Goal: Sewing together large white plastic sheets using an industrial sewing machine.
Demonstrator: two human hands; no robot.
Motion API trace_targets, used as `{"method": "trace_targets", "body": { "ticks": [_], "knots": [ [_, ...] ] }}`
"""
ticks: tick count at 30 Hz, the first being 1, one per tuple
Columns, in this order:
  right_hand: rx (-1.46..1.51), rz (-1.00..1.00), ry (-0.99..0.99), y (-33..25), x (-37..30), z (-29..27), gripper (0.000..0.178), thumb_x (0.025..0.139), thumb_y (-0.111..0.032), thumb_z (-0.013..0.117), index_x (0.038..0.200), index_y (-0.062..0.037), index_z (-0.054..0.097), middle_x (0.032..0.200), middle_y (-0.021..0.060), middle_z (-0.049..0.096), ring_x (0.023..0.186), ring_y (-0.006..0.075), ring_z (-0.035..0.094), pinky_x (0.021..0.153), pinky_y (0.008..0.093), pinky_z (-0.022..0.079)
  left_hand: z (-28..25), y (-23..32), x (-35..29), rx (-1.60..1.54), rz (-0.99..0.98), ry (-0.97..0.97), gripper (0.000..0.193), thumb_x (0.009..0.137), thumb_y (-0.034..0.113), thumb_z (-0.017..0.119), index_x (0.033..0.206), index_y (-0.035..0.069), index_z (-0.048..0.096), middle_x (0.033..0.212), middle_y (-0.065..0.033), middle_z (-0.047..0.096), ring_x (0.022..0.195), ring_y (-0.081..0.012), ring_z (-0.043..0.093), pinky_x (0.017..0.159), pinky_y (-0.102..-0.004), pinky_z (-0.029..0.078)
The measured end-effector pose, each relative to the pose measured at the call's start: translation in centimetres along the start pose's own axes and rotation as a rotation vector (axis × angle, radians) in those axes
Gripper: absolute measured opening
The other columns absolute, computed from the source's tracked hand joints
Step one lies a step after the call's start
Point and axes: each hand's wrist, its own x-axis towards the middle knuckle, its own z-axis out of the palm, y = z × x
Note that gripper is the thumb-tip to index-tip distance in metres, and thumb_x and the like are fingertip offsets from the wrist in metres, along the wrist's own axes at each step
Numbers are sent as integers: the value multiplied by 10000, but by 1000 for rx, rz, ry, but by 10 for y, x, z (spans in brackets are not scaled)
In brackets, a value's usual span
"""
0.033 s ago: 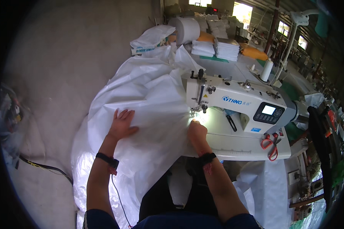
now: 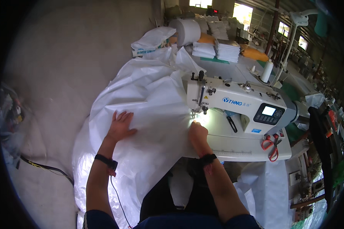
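Observation:
A large white plastic-like sheet (image 2: 149, 95) spreads in folds over the left of the sewing table and hangs toward my lap. My left hand (image 2: 121, 126) lies flat on it with the fingers spread. Close in front of the needle area, my right hand (image 2: 198, 135) is closed, its fingers pinching the sheet's right edge. Just beyond those fingertips stands the white sewing machine (image 2: 218, 93), its lamp lighting the spot under the presser foot. The fingertips are partly lost in the glare.
Red-handled scissors (image 2: 271, 145) and black thread snips (image 2: 231, 124) lie on the machine bed. Behind the machine stands a white thread cone (image 2: 266, 71). Folded white stacks (image 2: 227, 50), a white roll (image 2: 188, 32) and an orange bag (image 2: 254, 53) sit farther back. A dark cable (image 2: 49, 166) crosses the floor.

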Motion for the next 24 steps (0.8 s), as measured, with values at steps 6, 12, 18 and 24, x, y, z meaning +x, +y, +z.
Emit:
{"method": "trace_targets", "body": {
  "ticks": [6,12,18,24],
  "knots": [
    [100,-4,98,0,-12,-4,239,830,-134,449,1006,-20,562,852,147,618,728,304,640,635,426,503,-11,-60,-73,52,-8,36,655,742,317,661,1314,110,420,1323,-66,467,1292,-243,360,1093,-541,145],
    [146,-18,208,4,-19,-2,213,834,-126,476,983,-16,580,863,138,618,759,302,632,653,413,500,-59,-119,-88,295,-386,274,348,766,36,520,1085,126,623,1142,-17,607,1102,-189,545,1028,-555,287],
    [568,45,430,15,-19,8,229,840,-100,518,1029,-12,612,948,162,635,847,326,609,770,400,484,-194,-108,-94,282,-342,593,286,733,-44,493,914,83,674,933,-63,659,983,-212,587,1011,-502,342],
    [848,114,343,14,-30,-13,276,896,-228,504,997,5,613,772,135,641,653,224,638,594,327,511,-278,-7,-177,175,27,590,186,626,-70,525,770,15,608,726,-127,571,759,-305,579,900,-410,447]
  ]
}}
